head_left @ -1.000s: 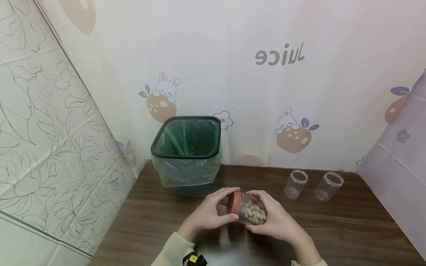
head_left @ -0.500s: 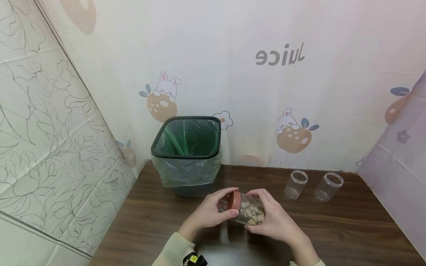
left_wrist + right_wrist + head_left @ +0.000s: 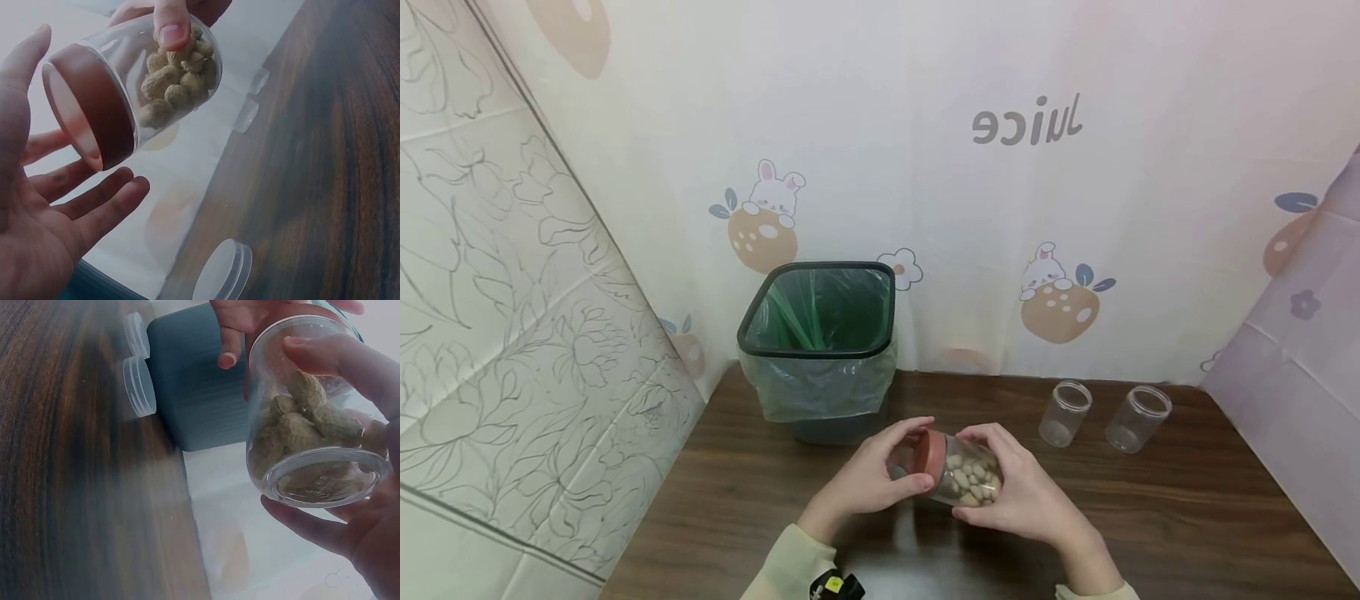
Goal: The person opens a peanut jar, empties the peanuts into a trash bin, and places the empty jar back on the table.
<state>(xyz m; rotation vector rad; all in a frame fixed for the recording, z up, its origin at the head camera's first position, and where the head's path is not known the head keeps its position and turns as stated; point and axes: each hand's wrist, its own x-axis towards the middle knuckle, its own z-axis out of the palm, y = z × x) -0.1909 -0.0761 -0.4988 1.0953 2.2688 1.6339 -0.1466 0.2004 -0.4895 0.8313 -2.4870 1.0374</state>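
A clear jar (image 3: 966, 475) of unshelled peanuts (image 3: 178, 78) lies tilted on its side above the table, its reddish-brown lid (image 3: 930, 456) on the left end. My right hand (image 3: 1026, 496) grips the body between thumb and fingers near the base. Around the lid is my left hand (image 3: 872, 473), its thumb and fingers spread. In the left wrist view the thumb stands off the lid, while the fingers extend beneath and behind it; whether any fingertip touches is unclear.
A bin (image 3: 820, 392) with a green liner stands at the back left of the wooden table (image 3: 1150, 525). Two clear jars (image 3: 1065, 414) stand at the back right. Two clear round lids (image 3: 139, 386) lie near the bin, largely hidden by my left hand in the head view.
The peanuts have shifted a little inside the jar, which has turned slightly. My left fingers have loosened a little from the lid. My right hand keeps its grip.
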